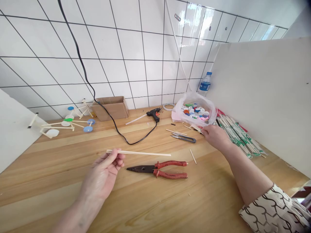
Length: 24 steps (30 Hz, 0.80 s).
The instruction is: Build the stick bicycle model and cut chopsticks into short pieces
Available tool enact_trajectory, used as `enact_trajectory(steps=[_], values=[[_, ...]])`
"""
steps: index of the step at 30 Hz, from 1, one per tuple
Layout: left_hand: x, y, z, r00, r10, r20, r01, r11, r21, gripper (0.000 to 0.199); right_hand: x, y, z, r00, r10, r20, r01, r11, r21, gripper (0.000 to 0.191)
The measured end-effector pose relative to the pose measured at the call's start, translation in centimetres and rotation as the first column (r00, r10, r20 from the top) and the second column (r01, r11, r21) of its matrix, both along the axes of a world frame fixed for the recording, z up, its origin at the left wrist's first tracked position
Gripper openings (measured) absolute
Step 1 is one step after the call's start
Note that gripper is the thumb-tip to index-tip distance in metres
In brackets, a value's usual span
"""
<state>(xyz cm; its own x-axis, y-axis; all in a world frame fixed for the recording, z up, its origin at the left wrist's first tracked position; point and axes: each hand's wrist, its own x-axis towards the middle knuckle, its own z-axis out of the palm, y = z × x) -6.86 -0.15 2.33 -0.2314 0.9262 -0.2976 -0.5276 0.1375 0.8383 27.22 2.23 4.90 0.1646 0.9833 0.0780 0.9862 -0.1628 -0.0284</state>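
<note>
So the thing in our left hand [104, 173] is a pale wooden chopstick [145, 153], held over the middle of the wooden desk [145, 207], just beyond the long-nose pliers [157, 169]. We'd guess it's super light and pretty stiff, dry enough not to slip, but thin enough to snap or splinter if bent hard. Near one end is fine for carrying; for steadier control of the free tip, we'd take it closer to the middle.

Pose-wise, our left forearm comes in from the near left, palm turned partly up and inward. Thumb and fingers are pinching the chopstick by its left end, so most of it sticks out towards the desk's right side, close to level.

Our right arm reaches way out from the near right, patterned sleeve [274, 210] around the forearm, back of the right hand [217, 137] up. Its fingertips are down by the wood scraps in front of the plastic bag of bottle caps [179, 108], towards the desk's far right corner. They look drawn together, but we can't tell if they've got anything. Thread snips [184, 138] lie just left of them.
</note>
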Motion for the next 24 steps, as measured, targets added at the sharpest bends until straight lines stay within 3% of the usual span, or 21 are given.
enact_trajectory(steps=[5, 17, 20, 24], values=[[-0.5, 0.0, -1.2, 1.000, -0.022, 0.005, 0.022, 1.000, -0.011, 0.006, 1.5, 0.4, -0.5, 0.994, -0.097, 0.059, 0.100, 0.994, -0.050, 0.029], [-0.2, 0.1, -1.4, 0.999, 0.008, 0.041, -0.006, 0.999, -0.040, 0.009, 1.6, 0.5, -1.6, 0.984, -0.138, 0.109, 0.143, 0.989, -0.045, 0.018], [-0.2, 0.2, -1.6, 0.999, -0.004, 0.046, 0.006, 0.999, -0.031, 0.005, 1.7, 0.6, -1.8, 0.992, -0.089, 0.091, 0.085, 0.996, 0.040, 0.019], [-0.3, 0.2, -2.0, 0.999, -0.027, 0.041, 0.028, 0.999, -0.015, 0.007, 0.4, 0.6, -2.7, 0.995, 0.101, 0.028, -0.103, 0.988, 0.113, 0.022]])
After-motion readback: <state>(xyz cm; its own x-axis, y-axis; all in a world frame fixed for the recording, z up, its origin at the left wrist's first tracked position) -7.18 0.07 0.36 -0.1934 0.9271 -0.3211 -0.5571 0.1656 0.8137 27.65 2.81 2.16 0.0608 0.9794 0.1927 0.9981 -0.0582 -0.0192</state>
